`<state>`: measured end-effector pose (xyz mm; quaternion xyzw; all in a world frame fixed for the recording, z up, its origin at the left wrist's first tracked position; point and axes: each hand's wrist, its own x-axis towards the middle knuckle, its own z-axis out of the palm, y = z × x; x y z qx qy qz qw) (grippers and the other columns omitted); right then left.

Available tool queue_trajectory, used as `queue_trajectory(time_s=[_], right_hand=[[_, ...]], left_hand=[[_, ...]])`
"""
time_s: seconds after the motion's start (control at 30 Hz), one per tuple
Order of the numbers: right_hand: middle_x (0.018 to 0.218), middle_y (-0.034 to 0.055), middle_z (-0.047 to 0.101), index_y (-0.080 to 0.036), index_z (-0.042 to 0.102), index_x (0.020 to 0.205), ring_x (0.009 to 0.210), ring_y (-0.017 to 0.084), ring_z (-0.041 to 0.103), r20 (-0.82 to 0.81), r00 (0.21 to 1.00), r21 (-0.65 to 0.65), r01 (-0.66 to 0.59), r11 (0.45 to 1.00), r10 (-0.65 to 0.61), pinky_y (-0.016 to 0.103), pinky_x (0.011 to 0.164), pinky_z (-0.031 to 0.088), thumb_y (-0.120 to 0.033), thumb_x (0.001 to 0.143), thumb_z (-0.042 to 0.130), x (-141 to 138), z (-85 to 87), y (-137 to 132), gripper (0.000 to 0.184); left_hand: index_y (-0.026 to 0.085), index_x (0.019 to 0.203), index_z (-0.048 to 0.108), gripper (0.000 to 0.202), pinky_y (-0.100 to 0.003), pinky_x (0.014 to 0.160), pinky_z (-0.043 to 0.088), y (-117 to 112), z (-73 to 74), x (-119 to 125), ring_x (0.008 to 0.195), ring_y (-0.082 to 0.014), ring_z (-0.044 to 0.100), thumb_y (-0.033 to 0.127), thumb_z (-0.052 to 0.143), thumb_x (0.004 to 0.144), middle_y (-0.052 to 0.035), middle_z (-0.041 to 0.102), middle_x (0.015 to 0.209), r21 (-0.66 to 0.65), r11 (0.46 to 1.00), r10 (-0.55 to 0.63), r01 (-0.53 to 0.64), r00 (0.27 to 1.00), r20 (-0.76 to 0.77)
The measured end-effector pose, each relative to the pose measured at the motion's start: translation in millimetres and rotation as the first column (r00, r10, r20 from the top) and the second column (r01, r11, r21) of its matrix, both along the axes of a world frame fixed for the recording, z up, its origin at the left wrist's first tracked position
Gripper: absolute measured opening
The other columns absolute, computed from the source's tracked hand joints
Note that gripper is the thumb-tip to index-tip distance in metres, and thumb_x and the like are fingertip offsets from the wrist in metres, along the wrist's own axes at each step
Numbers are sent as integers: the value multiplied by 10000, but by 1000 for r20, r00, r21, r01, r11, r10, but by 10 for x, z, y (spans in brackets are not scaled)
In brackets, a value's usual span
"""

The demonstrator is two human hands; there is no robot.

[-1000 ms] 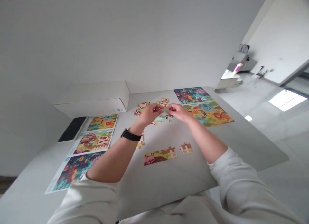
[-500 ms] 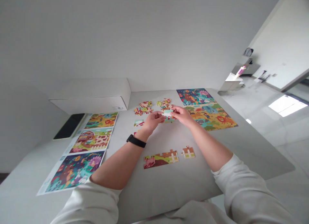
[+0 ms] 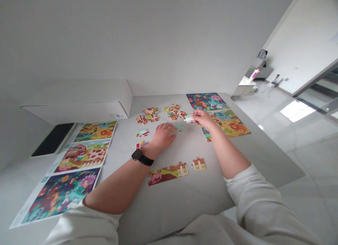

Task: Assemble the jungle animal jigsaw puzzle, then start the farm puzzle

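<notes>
My right hand (image 3: 202, 119) pinches a small pale green jigsaw piece (image 3: 189, 118) between its fingertips, above the table. My left hand (image 3: 164, 136) rests on the table with nothing in it, its fingertips close to a pale green jigsaw piece (image 3: 179, 127). Two loose heaps of jigsaw pieces (image 3: 148, 114) lie beyond my hands. Nearer me lies a joined strip of jigsaw pieces (image 3: 168, 173), with a small joined cluster (image 3: 198, 164) to its right. Two separate pieces (image 3: 142, 133) lie just beyond my left hand.
Printed picture sheets (image 3: 83, 156) lie along the table's left side, and more (image 3: 216, 114) lie at the far right. A white box (image 3: 76, 104) and a dark tablet or phone (image 3: 52, 140) stand at the far left. The table's right edge (image 3: 266, 153) drops to a tiled floor.
My hands have moved apart. My left hand has dropped to the table and no longer touches the piece, while my right hand has moved up and right with a piece.
</notes>
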<state>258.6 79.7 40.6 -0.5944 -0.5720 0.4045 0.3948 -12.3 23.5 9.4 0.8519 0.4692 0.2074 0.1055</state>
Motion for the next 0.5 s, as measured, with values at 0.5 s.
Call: queue_trajectory(time_s=[0.5], right_hand=[[832,25,773,-206,761,1020,608,154,646,426,903,-75,-22,997,52,273,649,506,-255,912,707,-142,-102,-69,130]], left_hand=[[312,1373,722,391,-499,1141,475,-142,58,99,1362,-335,565,364,557,1023,-109,626,1502,-16,999,31,-37,964,-263]])
